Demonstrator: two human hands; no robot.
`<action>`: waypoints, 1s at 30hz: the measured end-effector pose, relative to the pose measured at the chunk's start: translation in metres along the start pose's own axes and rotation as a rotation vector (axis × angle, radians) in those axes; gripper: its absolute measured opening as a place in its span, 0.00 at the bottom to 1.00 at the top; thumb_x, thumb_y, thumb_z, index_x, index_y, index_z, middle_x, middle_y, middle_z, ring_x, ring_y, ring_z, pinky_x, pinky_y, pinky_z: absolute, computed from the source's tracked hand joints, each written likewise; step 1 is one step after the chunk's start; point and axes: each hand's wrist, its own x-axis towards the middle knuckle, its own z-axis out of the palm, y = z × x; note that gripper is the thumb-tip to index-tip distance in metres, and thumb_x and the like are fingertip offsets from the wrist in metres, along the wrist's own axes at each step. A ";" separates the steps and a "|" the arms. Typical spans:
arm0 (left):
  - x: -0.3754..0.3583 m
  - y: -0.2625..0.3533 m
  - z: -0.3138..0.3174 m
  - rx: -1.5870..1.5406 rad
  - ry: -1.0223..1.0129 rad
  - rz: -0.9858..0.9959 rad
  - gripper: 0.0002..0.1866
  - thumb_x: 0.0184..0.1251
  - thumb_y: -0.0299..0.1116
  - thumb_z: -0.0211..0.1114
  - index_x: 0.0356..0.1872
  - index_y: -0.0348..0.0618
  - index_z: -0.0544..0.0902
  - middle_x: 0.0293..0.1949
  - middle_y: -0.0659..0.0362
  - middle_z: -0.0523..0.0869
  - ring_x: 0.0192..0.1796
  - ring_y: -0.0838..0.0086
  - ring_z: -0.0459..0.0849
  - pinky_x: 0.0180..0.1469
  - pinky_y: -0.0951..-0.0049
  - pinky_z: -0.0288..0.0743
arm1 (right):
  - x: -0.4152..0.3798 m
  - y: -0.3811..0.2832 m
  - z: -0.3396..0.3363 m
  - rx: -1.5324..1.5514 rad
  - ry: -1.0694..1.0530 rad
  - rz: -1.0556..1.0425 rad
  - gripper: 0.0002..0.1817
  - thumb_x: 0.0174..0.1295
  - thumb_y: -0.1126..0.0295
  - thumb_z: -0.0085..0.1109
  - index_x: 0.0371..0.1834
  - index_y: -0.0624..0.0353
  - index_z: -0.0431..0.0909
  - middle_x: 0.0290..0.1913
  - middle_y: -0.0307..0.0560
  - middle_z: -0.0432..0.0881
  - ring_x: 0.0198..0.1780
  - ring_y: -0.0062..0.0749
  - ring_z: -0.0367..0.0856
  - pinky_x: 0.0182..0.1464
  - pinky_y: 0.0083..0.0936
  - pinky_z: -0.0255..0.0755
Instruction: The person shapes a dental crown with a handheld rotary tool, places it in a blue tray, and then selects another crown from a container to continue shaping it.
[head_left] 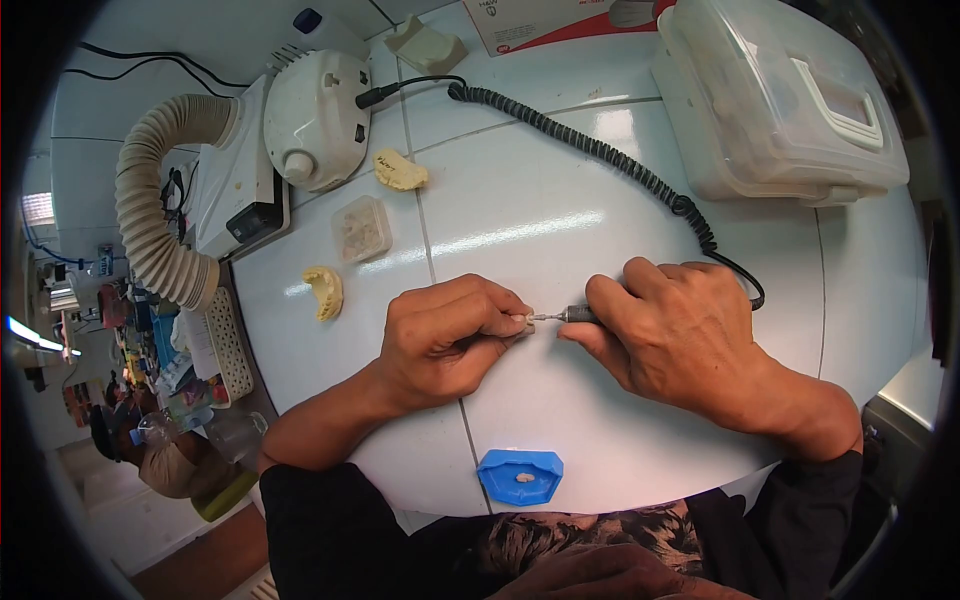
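My left hand [440, 335] pinches a small pale dental piece [530, 321] between thumb and fingertips, which cover most of it. Wrapped around a dark rotary handpiece [580, 314], my right hand [680, 335] points its thin metal bur [548, 317] leftward. The bur's tip is right at the pale piece. The two hands face each other over the white tiled table [540, 400]. Below them, near the table's front edge, a blue tray [492, 488] holds a small whitish piece [524, 478].
A coiled black cord [590, 143] runs from the handpiece to a white control unit [318, 120]. Yellowish dental casts [322, 292] and a small clear box [362, 228] lie left. A ribbed hose [140, 170] bends beyond them. A lidded case [770, 110] stands back right. A person [165, 465] sits far left.
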 end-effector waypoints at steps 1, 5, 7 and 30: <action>0.000 0.000 0.000 -0.002 0.001 0.001 0.10 0.59 0.13 0.83 0.31 0.36 0.88 0.39 0.48 0.96 0.39 0.68 0.97 0.40 0.74 0.89 | 0.000 0.000 -0.001 0.004 -0.007 0.006 0.28 0.79 0.40 0.67 0.30 0.51 0.81 0.22 0.41 0.77 0.18 0.35 0.81 0.22 0.33 0.71; 0.001 0.001 0.001 -0.004 0.009 0.007 0.10 0.59 0.13 0.83 0.31 0.36 0.88 0.39 0.48 0.96 0.39 0.68 0.97 0.39 0.74 0.89 | 0.000 0.000 0.000 0.001 0.017 -0.016 0.28 0.79 0.40 0.67 0.30 0.51 0.81 0.22 0.41 0.77 0.18 0.35 0.81 0.22 0.34 0.71; 0.001 0.000 0.000 0.003 0.005 0.009 0.10 0.58 0.13 0.83 0.31 0.36 0.88 0.39 0.48 0.96 0.39 0.68 0.97 0.39 0.74 0.89 | 0.000 0.000 0.000 -0.003 0.021 -0.012 0.28 0.79 0.40 0.67 0.30 0.51 0.81 0.22 0.41 0.77 0.18 0.35 0.81 0.21 0.34 0.71; 0.001 0.000 0.001 0.008 0.004 0.033 0.10 0.55 0.12 0.82 0.31 0.36 0.89 0.38 0.49 0.96 0.38 0.67 0.97 0.39 0.73 0.89 | 0.003 0.003 -0.007 0.024 -0.039 -0.043 0.28 0.81 0.41 0.64 0.31 0.54 0.84 0.22 0.44 0.82 0.19 0.37 0.84 0.20 0.34 0.73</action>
